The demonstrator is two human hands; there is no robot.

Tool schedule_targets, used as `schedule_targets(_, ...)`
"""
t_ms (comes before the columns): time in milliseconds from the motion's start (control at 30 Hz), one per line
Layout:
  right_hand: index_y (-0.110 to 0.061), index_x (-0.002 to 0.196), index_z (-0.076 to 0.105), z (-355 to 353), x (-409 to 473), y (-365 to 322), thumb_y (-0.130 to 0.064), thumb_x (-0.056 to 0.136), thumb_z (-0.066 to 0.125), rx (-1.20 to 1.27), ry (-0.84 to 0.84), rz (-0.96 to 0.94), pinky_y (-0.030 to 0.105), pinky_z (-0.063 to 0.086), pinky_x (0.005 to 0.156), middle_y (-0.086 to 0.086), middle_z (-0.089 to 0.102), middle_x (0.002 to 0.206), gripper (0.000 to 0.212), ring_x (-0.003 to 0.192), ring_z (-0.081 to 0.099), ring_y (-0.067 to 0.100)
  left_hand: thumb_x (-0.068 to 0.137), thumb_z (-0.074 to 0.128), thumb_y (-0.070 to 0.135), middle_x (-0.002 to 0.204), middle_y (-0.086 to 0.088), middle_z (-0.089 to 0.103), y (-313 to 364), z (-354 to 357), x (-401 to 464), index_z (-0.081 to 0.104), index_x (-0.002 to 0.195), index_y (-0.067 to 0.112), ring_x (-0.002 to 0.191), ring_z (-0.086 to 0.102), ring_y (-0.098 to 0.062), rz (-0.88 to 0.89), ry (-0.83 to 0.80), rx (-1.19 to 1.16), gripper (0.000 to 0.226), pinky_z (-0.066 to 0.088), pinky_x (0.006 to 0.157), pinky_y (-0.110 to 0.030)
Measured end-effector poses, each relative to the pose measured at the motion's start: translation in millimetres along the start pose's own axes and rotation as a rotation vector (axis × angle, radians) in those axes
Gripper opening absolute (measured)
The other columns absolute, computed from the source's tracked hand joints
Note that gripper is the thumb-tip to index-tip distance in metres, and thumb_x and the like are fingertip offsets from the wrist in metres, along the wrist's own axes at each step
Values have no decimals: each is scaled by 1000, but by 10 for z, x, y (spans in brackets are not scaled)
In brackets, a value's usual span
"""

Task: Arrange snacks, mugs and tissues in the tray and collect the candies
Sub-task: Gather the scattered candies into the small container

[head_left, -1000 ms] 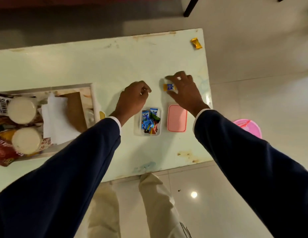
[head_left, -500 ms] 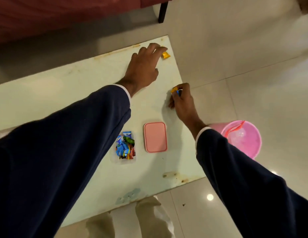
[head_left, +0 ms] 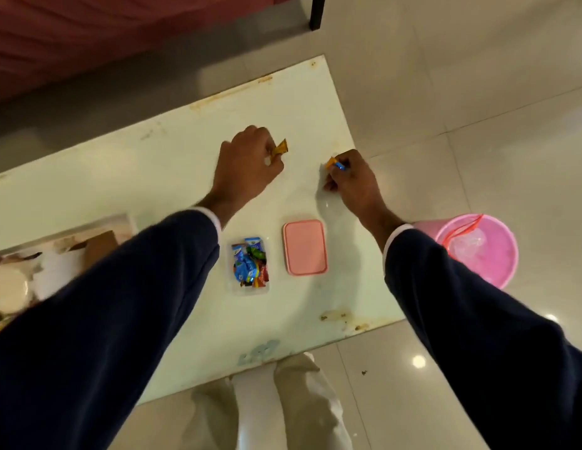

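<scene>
Pale green glossy tabletop [head_left: 153, 177] over cream floor tiles. Left hand [head_left: 247, 167] pinches a golden-wrapped candy [head_left: 280, 147] between its fingertips, above the table. Right hand [head_left: 351, 177] clamps an orange-and-blue wrapped candy [head_left: 335, 164]. Clear plastic box of mixed candies [head_left: 249, 263] sits just beside its pink rectangular lid [head_left: 305, 247]. Tray [head_left: 98, 241] at left, blurred.

Pink bucket [head_left: 484, 251] on the tiled floor [head_left: 478, 76], just right of the right wrist, red handle lying across its rim. Pale green table [head_left: 153, 177] under both hands, rust stains along its far edge and near corner. Red bedding [head_left: 88, 34] well beyond the left hand. Dark furniture leg [head_left: 317, 11] far ahead, on the floor.
</scene>
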State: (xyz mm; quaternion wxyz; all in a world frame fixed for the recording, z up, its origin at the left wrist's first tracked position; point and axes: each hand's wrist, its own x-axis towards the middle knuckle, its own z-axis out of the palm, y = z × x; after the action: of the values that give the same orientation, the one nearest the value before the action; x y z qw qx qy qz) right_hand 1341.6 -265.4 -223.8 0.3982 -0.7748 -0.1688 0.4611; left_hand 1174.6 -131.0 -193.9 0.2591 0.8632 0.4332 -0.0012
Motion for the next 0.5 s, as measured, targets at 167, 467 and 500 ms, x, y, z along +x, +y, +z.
schedule_targets(167, -12, 85, 71, 98, -243, -148, -15, 85, 75, -28, -41, 35, 19, 44, 67, -3, 67, 79, 6, 68, 57, 4, 81, 78, 18, 90, -4, 70, -207, -162, -1127, 63, 83, 14, 74, 66, -17, -324, -10, -416, 15, 51, 74, -31)
schedule_targets(467, -15, 83, 70, 737, -1388, -178, -24, 73, 90, -346, -201, -43, 3, 40, 50, -7, 65, 72, 24, 54, 56, -9, 84, 78, 32, 77, 14, 56, -348, -41, -2027, 54, 81, 25, 72, 55, -6, -359, -20, -406, 26, 47, 67, -31)
schedule_targets(500, -16, 85, 69, 804, -1444, -163, -27, 74, 89, -370, -182, -27, 3, 40, 51, -8, 66, 73, 24, 57, 58, -9, 85, 77, 37, 73, 16, 53, -361, -38, -2014, 52, 83, 25, 70, 55, -7, -328, -13, -362, 28, 46, 65, -32)
